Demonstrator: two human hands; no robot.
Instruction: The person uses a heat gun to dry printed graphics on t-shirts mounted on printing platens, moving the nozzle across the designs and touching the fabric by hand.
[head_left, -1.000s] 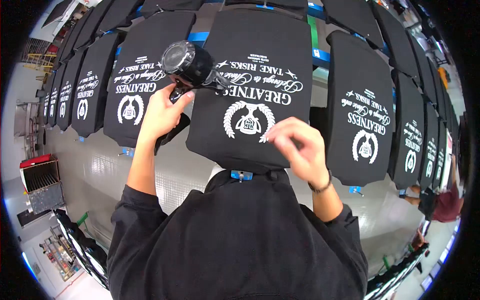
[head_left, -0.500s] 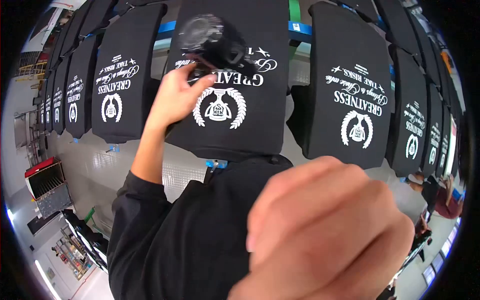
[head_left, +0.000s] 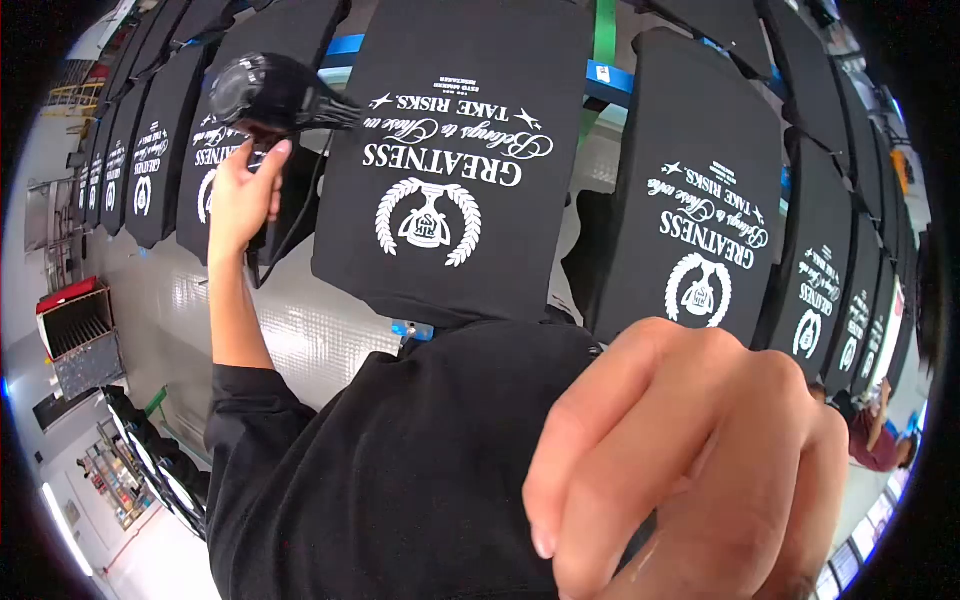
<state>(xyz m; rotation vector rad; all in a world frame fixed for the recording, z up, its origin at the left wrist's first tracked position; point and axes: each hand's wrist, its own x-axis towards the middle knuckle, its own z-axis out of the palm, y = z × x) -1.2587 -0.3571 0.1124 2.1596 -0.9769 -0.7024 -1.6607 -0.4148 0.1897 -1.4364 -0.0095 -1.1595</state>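
My left hand is wrapped around the handle of a black hair dryer, whose nozzle points right. Its cord hangs below the hand. Beside the dryer, a black T-shirt with white lettering and a laurel emblem lies stretched flat on a board in front of me. Very close to the camera, my right hand has its fingers curled down. Whatever those fingers hold, if anything, is hidden.
More printed black shirts on boards stand in rows to the left and right, including one black shirt just right of centre. Blue rails run behind them. A red-topped cabinet is far left. Another person is at far right.
My left hand has carried the hair dryer left, off the middle shirt, so its full print shows. My right hand has shifted slightly right and down, fingers still curled.
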